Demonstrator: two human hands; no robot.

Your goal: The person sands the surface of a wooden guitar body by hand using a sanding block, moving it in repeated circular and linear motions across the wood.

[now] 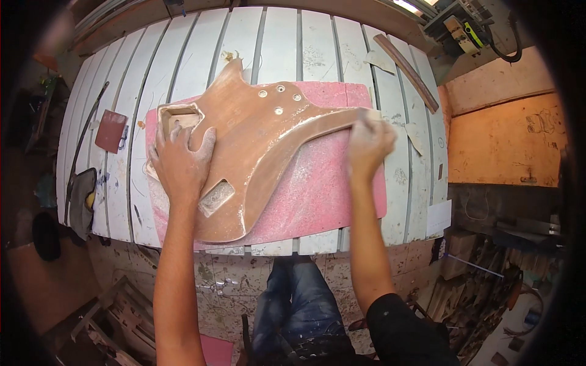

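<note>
A brown wooden electric guitar body (244,128) with pale dust along its edges lies flat on a pink mat (323,189). My left hand (183,160) grips it at the left, its fingers bent over the rim of the squarish cavity and its thumb apart on the wood. At the tip of the long right horn, my right hand (370,143) is closed and slightly blurred. Between its fingers shows a small pale piece that looks like folded sandpaper (374,114). A second, rectangular cavity (217,197) and several round holes mark the body.
The white slatted table (278,49) bears a reddish-brown sandpaper sheet (111,131) at left, a dark wooden strip (406,72) at far right and torn paper scraps (380,61). An orange-brown cabinet (503,140) stands right. Wooden pieces (473,293) crowd the lower right.
</note>
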